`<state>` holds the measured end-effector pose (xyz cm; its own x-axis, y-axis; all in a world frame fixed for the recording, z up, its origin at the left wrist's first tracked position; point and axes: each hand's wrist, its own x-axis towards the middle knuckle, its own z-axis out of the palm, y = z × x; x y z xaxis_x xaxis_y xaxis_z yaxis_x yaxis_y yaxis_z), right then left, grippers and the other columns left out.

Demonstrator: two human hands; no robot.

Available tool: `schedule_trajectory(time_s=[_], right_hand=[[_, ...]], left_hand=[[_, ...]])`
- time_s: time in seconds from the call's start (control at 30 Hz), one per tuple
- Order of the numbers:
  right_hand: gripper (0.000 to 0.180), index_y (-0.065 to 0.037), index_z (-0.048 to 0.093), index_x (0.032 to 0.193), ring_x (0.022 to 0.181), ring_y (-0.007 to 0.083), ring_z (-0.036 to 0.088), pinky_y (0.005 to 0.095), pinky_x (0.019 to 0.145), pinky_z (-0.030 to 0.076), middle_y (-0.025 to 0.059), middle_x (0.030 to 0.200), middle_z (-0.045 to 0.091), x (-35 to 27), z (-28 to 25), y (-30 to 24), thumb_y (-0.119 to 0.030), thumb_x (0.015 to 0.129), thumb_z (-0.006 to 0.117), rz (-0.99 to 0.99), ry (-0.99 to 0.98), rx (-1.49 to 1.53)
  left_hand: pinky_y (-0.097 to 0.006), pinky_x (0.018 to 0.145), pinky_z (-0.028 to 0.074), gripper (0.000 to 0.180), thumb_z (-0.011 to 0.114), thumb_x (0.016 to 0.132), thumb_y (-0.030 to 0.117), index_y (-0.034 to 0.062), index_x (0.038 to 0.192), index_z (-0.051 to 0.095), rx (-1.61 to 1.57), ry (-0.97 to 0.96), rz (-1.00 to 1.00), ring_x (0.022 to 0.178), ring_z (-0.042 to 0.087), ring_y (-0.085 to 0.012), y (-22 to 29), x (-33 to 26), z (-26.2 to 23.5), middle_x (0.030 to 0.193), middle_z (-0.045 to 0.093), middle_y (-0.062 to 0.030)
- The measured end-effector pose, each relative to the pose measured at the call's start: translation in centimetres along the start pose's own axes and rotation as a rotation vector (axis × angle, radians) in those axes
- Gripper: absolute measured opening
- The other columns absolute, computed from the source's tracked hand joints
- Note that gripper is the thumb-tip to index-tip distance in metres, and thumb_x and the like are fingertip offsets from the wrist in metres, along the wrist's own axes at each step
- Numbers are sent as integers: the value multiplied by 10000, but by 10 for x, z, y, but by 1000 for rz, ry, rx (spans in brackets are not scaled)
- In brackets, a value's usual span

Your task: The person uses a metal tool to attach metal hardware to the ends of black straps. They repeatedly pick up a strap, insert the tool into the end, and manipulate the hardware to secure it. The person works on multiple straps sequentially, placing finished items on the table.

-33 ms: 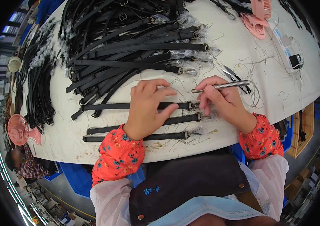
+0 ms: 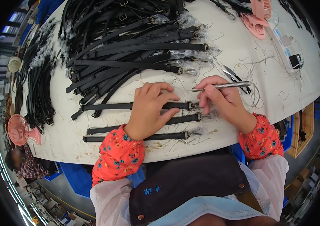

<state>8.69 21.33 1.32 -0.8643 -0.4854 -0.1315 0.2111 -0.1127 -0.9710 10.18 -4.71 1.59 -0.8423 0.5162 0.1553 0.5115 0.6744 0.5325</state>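
Observation:
My left hand [image 2: 149, 109] lies over a black strap [image 2: 107, 107], its fingers curved and apart, the thumb below the strap and the fingertips above. A slim, pen-like metal tool [image 2: 224, 86] rests in my right hand [image 2: 226, 101], held between thumb and forefinger with its thin end pointing left. The other right fingertips are beside the strap's metal clasp [image 2: 195, 106], partly hiding it; whether they touch it I cannot tell. Two more black straps lie nearer me, one in the middle [image 2: 182, 119] and one closest [image 2: 160, 137], with clear plastic around their clasps.
A large pile of black straps [image 2: 130, 49] covers the far left. Thread snips [image 2: 235, 77] lie beyond my right hand, with loose threads around. A pink clip fan [image 2: 256, 26] and a white power strip [image 2: 282, 43] are far right; another pink fan [image 2: 19, 130] is left.
My left hand has shifted slightly, its fingertips now a little lower and further left over the strap. My right hand and the metal tool have hardly moved.

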Motion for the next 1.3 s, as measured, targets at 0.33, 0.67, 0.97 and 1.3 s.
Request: schedule_trajectory(time_s=[0.33, 0.67, 0.97, 1.3], right_hand=[[271, -8, 585, 1250, 889, 132, 673, 278, 819, 541, 73, 979, 672, 4, 3, 5, -221, 1107, 498, -196, -14, -111], [310, -13, 586, 1243, 822, 120, 659, 272, 760, 536, 86, 955, 669, 4, 2, 5, -275, 1114, 482, -148, 20, 17], [332, 10, 619, 1162, 616, 107, 634, 243, 652, 521, 62, 790, 667, 4, 1, 7, -287, 1111, 481, -62, -66, 20], [339, 12, 629, 1129, 600, 87, 618, 224, 586, 492, 52, 769, 663, 4, 3, 6, -297, 1108, 491, -3, -50, -1]], left_hand=[[-344, 722, 516, 233, 817, 769, 15, 59, 937, 661, 45, 136, 141, 847, 624, -252, -2, -2, 13, 1006, 668, -56], [-318, 726, 540, 356, 811, 811, 30, 92, 1148, 713, -292, 55, -74, 827, 623, -219, 9, 0, 9, 1071, 614, -83], [-337, 691, 530, 281, 786, 829, 14, 68, 1100, 736, -252, 84, -99, 818, 635, -240, 7, -2, 13, 912, 630, -79], [-411, 767, 462, 114, 724, 841, 26, 45, 910, 634, 18, 108, 23, 841, 588, -319, 10, 0, 19, 895, 598, -96]])
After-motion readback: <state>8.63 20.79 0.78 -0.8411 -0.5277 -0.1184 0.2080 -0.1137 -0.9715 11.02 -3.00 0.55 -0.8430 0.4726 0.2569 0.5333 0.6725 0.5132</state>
